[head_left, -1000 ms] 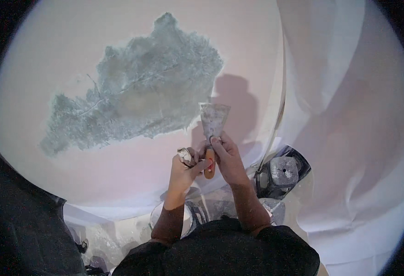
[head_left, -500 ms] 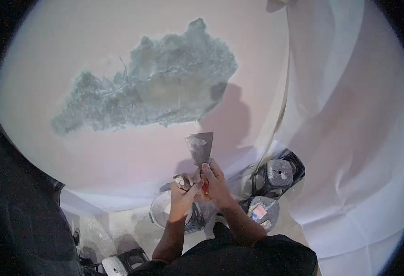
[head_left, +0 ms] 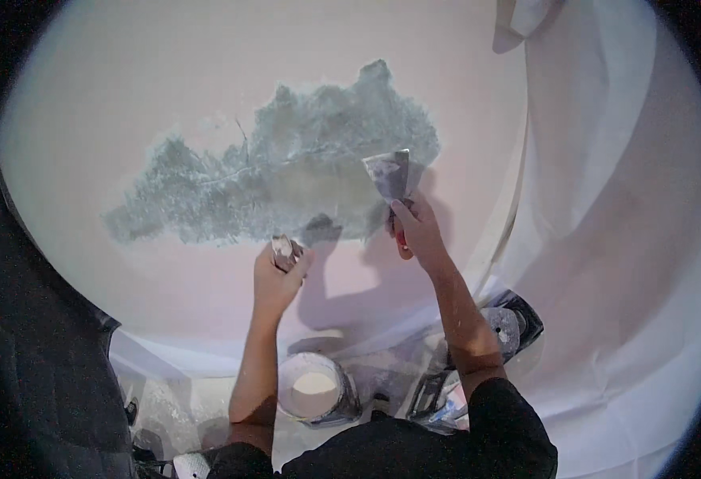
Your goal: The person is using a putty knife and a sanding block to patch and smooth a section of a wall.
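Note:
My right hand (head_left: 417,227) grips a putty knife (head_left: 389,172) by its orange-and-red handle, its wide, stained metal blade raised over the right part of a rough grey-green patch (head_left: 310,191) on the pale pink wall (head_left: 190,295). My left hand (head_left: 278,275) is closed on a small pale, crumpled object (head_left: 285,251) that I cannot clearly make out, just below the patch's lower edge. The two hands are apart. Their shadows fall on the patch and wall around them.
Below the wall stand a white bucket (head_left: 314,387) with pale contents and a dark, splattered stool (head_left: 506,323). Other smudged items lie partly behind my right arm. A white sheet (head_left: 622,239) drapes down the right, and a dark covering (head_left: 55,367) fills the lower left.
My hands have separated: the right has carried the putty knife up and to the right over the patch, while the left has moved leftward. The view has shifted, showing more of the bucket.

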A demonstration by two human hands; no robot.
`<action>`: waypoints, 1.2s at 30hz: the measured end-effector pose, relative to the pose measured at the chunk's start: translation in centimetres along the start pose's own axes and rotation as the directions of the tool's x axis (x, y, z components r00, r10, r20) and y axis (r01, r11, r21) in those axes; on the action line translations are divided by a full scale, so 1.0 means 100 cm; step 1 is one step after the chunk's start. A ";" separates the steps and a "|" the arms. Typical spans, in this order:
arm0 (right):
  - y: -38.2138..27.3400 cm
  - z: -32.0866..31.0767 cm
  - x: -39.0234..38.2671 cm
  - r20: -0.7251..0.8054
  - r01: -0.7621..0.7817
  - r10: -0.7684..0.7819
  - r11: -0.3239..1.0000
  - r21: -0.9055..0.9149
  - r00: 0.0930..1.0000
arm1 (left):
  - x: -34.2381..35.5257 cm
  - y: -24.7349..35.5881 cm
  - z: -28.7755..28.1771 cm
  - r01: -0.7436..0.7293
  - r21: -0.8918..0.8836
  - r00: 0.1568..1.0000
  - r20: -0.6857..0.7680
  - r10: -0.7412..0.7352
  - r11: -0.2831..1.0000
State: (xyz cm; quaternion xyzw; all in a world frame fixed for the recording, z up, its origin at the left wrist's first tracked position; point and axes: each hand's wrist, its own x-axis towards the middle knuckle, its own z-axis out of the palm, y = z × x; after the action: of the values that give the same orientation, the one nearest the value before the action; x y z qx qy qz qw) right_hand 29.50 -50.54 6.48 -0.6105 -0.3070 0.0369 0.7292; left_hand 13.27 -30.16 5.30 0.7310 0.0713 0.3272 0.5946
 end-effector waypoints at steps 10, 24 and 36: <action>-0.034 -0.006 0.126 0.056 0.101 -0.092 0.974 -0.205 0.994 | 0.201 -0.021 -0.011 -0.237 0.380 0.957 -0.067 0.282 0.894; -0.038 0.022 0.182 0.105 -0.037 0.028 0.996 0.081 0.994 | 0.225 -0.027 -0.025 -0.161 0.212 0.982 -0.060 0.177 0.964; -0.041 0.021 0.174 0.029 -0.022 0.019 0.992 0.127 0.999 | 0.226 -0.030 -0.017 -0.222 0.332 0.962 -0.078 0.261 0.917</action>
State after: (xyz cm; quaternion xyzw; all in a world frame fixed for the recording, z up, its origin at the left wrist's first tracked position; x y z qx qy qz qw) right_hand 41.26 -42.28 17.37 -0.5651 -0.3077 0.0723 0.7621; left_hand 30.68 -16.79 11.61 0.7997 0.0683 0.4258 0.4177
